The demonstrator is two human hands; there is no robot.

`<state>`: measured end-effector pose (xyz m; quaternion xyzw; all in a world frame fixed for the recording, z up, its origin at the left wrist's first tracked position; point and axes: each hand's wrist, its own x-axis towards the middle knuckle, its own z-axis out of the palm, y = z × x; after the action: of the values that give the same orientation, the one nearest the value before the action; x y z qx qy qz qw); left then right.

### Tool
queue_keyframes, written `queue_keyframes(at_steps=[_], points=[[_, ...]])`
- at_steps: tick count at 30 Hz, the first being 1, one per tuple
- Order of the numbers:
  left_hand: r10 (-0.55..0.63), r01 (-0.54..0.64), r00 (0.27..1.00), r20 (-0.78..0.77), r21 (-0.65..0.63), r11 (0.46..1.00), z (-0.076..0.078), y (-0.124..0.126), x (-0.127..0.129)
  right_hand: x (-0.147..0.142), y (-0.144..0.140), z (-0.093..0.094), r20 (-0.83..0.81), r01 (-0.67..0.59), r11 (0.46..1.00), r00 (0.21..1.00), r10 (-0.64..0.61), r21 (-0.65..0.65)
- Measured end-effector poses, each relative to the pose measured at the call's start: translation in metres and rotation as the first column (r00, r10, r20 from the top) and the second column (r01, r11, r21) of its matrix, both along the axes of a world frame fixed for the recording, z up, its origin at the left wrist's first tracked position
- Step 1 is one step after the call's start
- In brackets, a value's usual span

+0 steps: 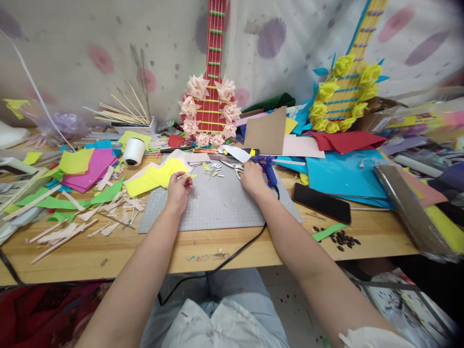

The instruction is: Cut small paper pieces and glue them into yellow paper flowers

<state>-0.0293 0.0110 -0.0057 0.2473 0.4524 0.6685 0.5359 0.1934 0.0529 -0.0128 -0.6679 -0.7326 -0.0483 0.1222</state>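
Observation:
My left hand [180, 189] is over the left part of the grey cutting mat [217, 208], its thumb and fingers pinched around a small whitish piece [189, 171] too small to name. Yellow paper sheets [148, 180] lie just beside it. Toward the back right of the mat, my right hand [253, 178] is curled over the handles of a pair of scissors [229, 165], whose blades point left. Touching distance from that hand, a blue glue gun [267, 169] lies with a white glue stick in it. Several small white bits [216, 169] are scattered between the hands.
A red paper guitar [209, 108] with pink flowers and a yellow one [342, 99] lean at the back. A white roll [134, 151] stands left. Paper scraps [65, 232] litter the left; a phone [321, 202], black beads [342, 239] and blue sheets [344, 176] lie right. A black cord [232, 257] crosses the table edge.

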Motion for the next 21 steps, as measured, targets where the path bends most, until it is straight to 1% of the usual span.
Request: queue_keyframes(at_steps=[4,7,9,11,12,14,15,18,21], points=[[-0.002,0.002,0.998,0.055,-0.009,1.000,0.001,0.000,-0.002,-0.004,-0.003,0.003,0.085,-0.019,1.000,0.996,0.021,-0.019],[0.002,0.001,0.995,0.097,-0.022,1.000,0.002,0.001,-0.004,-0.006,-0.007,0.006,0.068,-0.024,0.999,0.997,0.026,-0.033],[0.006,-0.002,0.991,0.131,-0.032,0.999,0.003,0.001,-0.005,-0.006,-0.009,0.008,-0.021,-0.016,0.999,1.000,0.015,-0.034],[0.007,0.000,0.985,0.174,-0.039,0.999,0.004,0.001,-0.006,-0.005,-0.010,0.010,-0.181,-0.012,1.000,0.983,0.008,-0.022],[0.007,0.001,0.981,0.196,-0.040,0.999,0.004,0.001,-0.007,-0.005,-0.011,0.011,-0.268,-0.021,1.000,0.963,0.017,-0.011],[0.010,0.001,0.971,0.238,-0.044,0.999,0.004,0.001,-0.008,-0.004,-0.012,0.012,-0.401,-0.070,0.997,0.913,0.076,0.028],[0.012,0.000,0.967,0.256,-0.045,0.999,0.004,0.002,-0.009,-0.004,-0.013,0.012,-0.431,-0.108,0.993,0.895,0.120,0.052],[0.007,0.005,0.959,0.285,-0.040,0.999,0.003,0.002,-0.010,-0.009,-0.017,0.012,-0.417,-0.234,0.968,0.874,0.248,0.085],[-0.009,0.018,0.958,0.285,-0.029,0.999,0.002,0.003,-0.010,-0.019,-0.023,0.011,-0.374,-0.310,0.949,0.875,0.308,0.055]])
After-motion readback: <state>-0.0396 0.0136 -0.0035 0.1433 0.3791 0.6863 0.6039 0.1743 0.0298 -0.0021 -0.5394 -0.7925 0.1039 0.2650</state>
